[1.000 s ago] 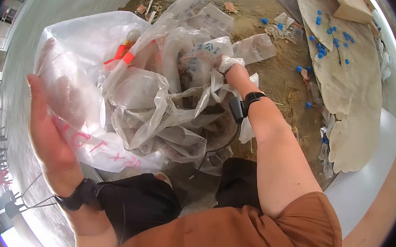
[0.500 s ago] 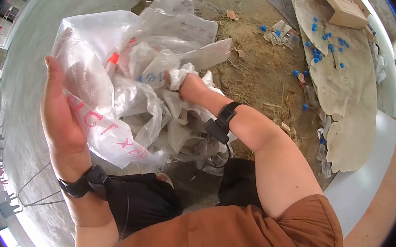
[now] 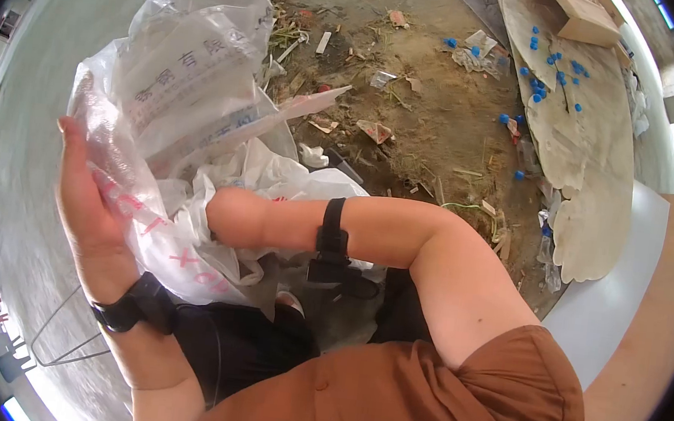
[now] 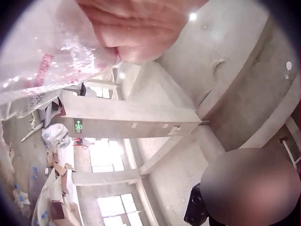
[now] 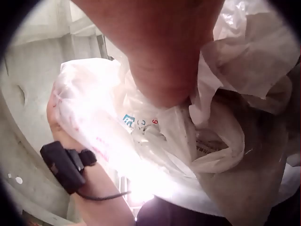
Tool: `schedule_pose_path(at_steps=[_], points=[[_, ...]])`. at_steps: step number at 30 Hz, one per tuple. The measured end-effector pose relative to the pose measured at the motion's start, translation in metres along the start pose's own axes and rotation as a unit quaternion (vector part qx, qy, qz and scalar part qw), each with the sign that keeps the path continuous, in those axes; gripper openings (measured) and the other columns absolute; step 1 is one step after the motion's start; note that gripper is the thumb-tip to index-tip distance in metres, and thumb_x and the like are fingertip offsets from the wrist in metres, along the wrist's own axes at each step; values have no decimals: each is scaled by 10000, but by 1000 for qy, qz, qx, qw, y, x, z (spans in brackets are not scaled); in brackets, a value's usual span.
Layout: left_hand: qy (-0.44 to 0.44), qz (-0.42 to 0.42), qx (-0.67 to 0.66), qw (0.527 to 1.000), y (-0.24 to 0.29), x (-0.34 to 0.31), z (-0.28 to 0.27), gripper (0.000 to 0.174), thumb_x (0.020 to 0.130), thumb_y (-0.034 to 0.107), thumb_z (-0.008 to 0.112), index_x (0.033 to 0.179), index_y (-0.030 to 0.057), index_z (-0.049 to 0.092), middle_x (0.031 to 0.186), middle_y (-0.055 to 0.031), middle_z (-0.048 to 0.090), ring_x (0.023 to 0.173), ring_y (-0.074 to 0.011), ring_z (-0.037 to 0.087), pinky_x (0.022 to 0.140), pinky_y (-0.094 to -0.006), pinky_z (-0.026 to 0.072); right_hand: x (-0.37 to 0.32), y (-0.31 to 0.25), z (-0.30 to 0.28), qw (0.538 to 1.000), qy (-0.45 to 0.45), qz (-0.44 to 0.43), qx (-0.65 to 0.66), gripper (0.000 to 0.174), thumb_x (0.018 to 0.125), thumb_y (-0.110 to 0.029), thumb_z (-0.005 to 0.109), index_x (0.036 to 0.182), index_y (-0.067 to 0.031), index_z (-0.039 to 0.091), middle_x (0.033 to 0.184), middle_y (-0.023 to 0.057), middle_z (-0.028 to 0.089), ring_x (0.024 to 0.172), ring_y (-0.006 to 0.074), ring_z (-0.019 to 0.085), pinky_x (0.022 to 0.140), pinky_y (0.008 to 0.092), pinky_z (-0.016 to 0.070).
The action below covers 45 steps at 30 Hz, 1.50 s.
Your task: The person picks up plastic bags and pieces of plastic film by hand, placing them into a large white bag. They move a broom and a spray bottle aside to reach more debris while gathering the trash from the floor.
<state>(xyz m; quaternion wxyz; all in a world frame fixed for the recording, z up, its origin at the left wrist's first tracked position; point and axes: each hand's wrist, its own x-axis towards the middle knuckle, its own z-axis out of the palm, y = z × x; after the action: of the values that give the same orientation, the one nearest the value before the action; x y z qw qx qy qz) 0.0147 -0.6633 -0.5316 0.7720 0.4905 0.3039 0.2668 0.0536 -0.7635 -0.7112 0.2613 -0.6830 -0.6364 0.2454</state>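
Note:
A large translucent white bag with red marker writing stands at the left, its mouth held wide by my left hand. The left thumb points straight up outside it, and the left fingers show faintly extended through its plastic. In the left wrist view the palm lies against the bag. My right hand is down in the mouth of the bag, gripping crumpled clear plastic film; its fingers are buried in the folds. In the right wrist view film bunches round that hand. A printed sheet stands up from the bag.
Dirt and straw litter cover the floor ahead, with scraps of paper and plastic. At the right, blue bottle caps lie on a flattened tan sheet. A cardboard box sits at its far end.
My right hand has swung left with the crumpled film, from above the floor into the bag's mouth, uncovering dirt beneath. The left hand stays at the bag's edge, shifting slightly.

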Motion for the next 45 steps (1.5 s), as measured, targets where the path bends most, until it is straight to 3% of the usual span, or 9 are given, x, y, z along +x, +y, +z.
schedule_pose_path(at_steps=[4, 13, 22, 27, 28, 34, 37, 39, 45], points=[[-48, -22, -18, 998, 5, -2, -5, 581, 958, 446, 398, 1378, 47, 354, 1351, -144, 436, 1209, -295, 456, 1016, -432, 368, 24, -7, 11, 995, -78, -43, -37, 135, 654, -120, 602, 736, -45, 679, 754, 171, 652, 722, 355, 632, 660, 420, 502], [-69, 64, -27, 995, 21, -26, 8, 585, 954, 440, 401, 1379, 41, 354, 1379, -128, 408, 1239, -294, 430, 1039, -412, 343, 113, 13, 116, 998, 19, 41, -44, 171, 674, -120, 627, 818, -53, 691, 827, 165, 669, 824, 332, 646, 698, 401, 511], [112, 125, 25, 985, 35, -16, -4, 569, 950, 446, 404, 1323, 17, 414, 1309, -137, 473, 1169, -290, 494, 985, -416, 401, 61, 9, 13, 979, -129, 112, -107, 180, 687, -146, 636, 849, -91, 689, 866, 139, 672, 859, 316, 644, 717, 410, 507], [110, 151, 67, 980, 38, -16, 0, 561, 958, 443, 357, 1324, 22, 416, 1309, -147, 473, 1198, -299, 477, 991, -434, 405, 30, 30, -31, 968, -170, 138, -120, 205, 709, -210, 669, 913, -195, 689, 1014, 83, 667, 928, 286, 633, 753, 417, 511], [113, 152, 58, 980, 38, -18, 3, 533, 967, 413, 362, 1309, 9, 433, 1283, -146, 495, 1177, -287, 495, 980, -418, 412, 11, 43, -30, 990, -53, 107, -73, 218, 665, -167, 682, 866, -83, 698, 863, 114, 671, 847, 302, 634, 740, 417, 500], [117, 142, 44, 982, 40, -23, 4, 504, 978, 372, 359, 1306, -4, 429, 1272, -154, 503, 1161, -289, 508, 980, -417, 412, -40, 69, -77, 959, 22, 66, -274, 281, 683, -267, 706, 858, -48, 691, 1035, 118, 619, 1008, 350, 564, 863, 399, 475], [123, 144, 52, 980, 37, -32, 18, 508, 978, 371, 353, 1311, -7, 419, 1278, -155, 497, 1166, -292, 503, 986, -425, 408, -62, 86, -114, 977, 41, 83, -194, 289, 688, -285, 693, 850, -46, 692, 957, 141, 645, 933, 337, 604, 823, 409, 488], [126, 144, 49, 980, 35, -39, 26, 512, 978, 373, 350, 1313, -8, 415, 1280, -155, 495, 1169, -292, 500, 988, -429, 407, -80, 93, -143, 976, -24, 156, -148, 317, 684, -305, 687, 845, -32, 683, 870, 178, 654, 844, 338, 632, 765, 413, 494], [161, 146, 98, 971, 31, -44, 31, 511, 977, 374, 330, 1308, -1, 436, 1284, -159, 496, 1190, -295, 480, 998, -423, 394, -192, 143, -204, 933, 190, 284, -115, 342, 704, -344, 690, 881, -52, 682, 874, 198, 652, 800, 343, 639, 710, 383, 488]])
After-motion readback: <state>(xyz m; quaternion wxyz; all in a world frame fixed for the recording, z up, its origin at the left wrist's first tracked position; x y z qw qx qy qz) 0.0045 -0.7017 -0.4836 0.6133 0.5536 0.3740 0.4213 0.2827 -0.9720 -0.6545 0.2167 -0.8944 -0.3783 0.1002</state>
